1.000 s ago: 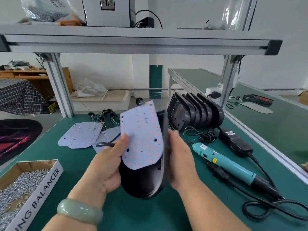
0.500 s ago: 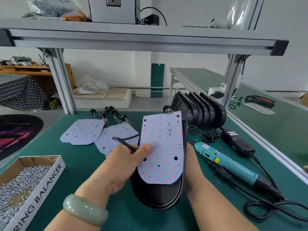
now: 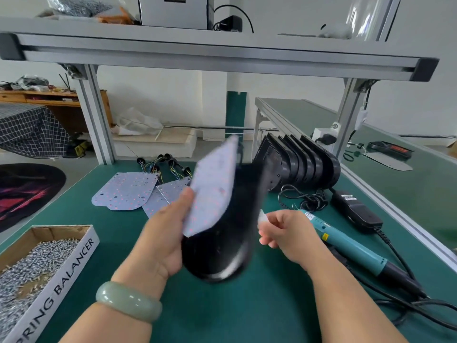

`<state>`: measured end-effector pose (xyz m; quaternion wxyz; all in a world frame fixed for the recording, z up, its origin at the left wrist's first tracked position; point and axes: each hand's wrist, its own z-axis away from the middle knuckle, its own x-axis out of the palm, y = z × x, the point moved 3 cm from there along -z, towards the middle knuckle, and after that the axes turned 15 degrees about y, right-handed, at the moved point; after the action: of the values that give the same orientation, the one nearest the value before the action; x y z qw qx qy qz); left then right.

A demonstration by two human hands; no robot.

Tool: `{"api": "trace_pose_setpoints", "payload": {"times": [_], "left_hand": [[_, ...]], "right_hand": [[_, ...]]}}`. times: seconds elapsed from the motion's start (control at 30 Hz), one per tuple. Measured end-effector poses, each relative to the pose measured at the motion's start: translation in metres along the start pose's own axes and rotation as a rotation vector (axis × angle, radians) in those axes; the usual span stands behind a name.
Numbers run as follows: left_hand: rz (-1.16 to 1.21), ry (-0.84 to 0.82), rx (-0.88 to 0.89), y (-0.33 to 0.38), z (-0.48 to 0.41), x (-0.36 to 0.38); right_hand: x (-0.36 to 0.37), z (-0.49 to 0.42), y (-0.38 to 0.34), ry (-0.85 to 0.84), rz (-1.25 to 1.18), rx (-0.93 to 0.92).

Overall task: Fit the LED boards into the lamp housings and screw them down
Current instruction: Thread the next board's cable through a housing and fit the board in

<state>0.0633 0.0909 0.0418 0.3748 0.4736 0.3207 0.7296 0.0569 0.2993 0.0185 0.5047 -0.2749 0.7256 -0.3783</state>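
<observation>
My left hand (image 3: 163,233) grips a white LED board (image 3: 212,191) with the thumb on its dotted face. The black lamp housing (image 3: 222,243) is behind the board in the same hand. Both are tilted, lifted off the green mat and blurred by motion. My right hand (image 3: 286,233) is just right of the housing and apart from it. Its fingers are curled, and the fingertips seem to pinch a small white piece (image 3: 262,216). More LED boards (image 3: 123,191) with coloured wires lie flat at the back left. A row of black housings (image 3: 304,164) stands on edge at the back right.
A teal electric screwdriver (image 3: 346,243) with its black cable lies right of my right hand, beside a black power adapter (image 3: 356,209). A cardboard box of screws (image 3: 29,263) sits at the front left. An aluminium frame shelf (image 3: 222,58) spans overhead.
My right hand has come off the back of the housing and moved right. My left hand has swung the board and housing so the board's face turns to the left.
</observation>
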Motion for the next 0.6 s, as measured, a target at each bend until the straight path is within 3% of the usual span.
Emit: {"api": "trace_pose_setpoints", "payload": {"times": [0.1, 0.2, 0.27, 0.33, 0.43, 0.53, 0.6], "left_hand": [[0.079, 0.08, 0.07, 0.021, -0.005, -0.015], [-0.002, 0.096, 0.081, 0.023, -0.004, -0.02], [-0.079, 0.064, 0.064, 0.017, -0.001, -0.015], [-0.142, 0.042, 0.065, 0.01, -0.001, -0.01], [-0.169, -0.008, 0.101, 0.0, 0.002, -0.003], [-0.152, -0.107, 0.141, -0.006, 0.006, 0.004], [-0.133, -0.124, 0.15, -0.006, 0.005, 0.004]], "right_hand": [[-0.002, -0.001, 0.008, -0.014, 0.198, 0.101], [-0.014, -0.006, 0.005, 0.157, 0.535, 0.087], [-0.017, -0.003, -0.003, 0.198, 0.669, 0.053], [-0.008, 0.001, -0.006, 0.251, 0.787, -0.097], [0.007, 0.012, -0.033, 0.437, 0.375, -0.404], [0.02, 0.018, -0.045, 0.145, -0.33, -0.349], [0.022, 0.018, -0.043, 0.045, -0.572, -0.197]]}}
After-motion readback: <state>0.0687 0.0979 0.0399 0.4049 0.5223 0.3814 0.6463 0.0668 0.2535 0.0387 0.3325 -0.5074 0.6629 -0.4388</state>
